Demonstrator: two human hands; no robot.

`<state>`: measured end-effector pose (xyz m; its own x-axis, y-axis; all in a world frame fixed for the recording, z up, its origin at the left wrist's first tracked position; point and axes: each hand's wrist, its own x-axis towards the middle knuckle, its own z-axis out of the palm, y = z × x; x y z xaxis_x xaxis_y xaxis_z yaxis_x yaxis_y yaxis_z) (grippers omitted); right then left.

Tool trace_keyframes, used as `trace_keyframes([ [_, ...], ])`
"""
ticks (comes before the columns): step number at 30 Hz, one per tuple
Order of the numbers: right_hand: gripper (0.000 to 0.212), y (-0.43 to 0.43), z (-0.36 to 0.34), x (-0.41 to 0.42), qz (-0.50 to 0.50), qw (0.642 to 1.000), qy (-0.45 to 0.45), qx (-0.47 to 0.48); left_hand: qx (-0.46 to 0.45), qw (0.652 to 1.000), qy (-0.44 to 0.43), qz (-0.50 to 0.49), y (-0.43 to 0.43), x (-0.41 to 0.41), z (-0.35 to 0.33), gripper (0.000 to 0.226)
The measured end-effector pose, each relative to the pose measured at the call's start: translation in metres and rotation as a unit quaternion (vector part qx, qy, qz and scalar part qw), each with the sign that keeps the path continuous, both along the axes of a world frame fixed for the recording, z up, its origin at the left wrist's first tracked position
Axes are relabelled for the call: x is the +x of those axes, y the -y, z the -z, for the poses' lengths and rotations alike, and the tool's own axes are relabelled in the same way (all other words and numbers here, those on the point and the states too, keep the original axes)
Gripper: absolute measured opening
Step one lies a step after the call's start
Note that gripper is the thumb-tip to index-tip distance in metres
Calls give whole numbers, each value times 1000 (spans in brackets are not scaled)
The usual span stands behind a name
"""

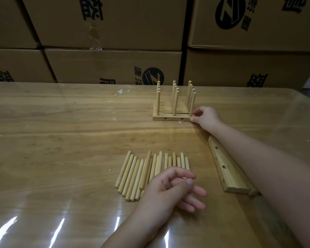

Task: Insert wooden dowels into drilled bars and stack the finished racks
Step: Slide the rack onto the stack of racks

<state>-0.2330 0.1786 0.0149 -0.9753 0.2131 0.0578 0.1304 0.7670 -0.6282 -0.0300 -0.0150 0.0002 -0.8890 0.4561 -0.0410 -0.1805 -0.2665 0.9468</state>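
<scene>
Stacked brown cardboard boxes (106,24) back the glossy, film-covered wooden bench (61,140). Centre right, the right hand (207,119) pinches the pale wooden 3-dowel rack (172,119). The left hand (170,190), grip slack, hovers over loose round wooden dowels (141,172).

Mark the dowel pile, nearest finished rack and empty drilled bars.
dowel pile (138,172): head view, pile's middle.
nearest finished rack (174,119): head view, bar's front face.
empty drilled bars (229,176): head view, top face.

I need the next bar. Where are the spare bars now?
Head view: the spare bars lie on the table's right side, under the right forearm, just right of the dowels.
</scene>
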Motion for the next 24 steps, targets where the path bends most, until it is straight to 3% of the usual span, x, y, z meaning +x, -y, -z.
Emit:
trace_keyframes([
  [13, 48, 15, 2, -8, 25, 998, 14, 57, -10, 1000, -4, -1, 0, 0, -1, 8],
  [24, 45, 19, 4, -11, 53, 996, 2, 74, -15, 1000, -4, 3, -1, 1, -1, 8],
])
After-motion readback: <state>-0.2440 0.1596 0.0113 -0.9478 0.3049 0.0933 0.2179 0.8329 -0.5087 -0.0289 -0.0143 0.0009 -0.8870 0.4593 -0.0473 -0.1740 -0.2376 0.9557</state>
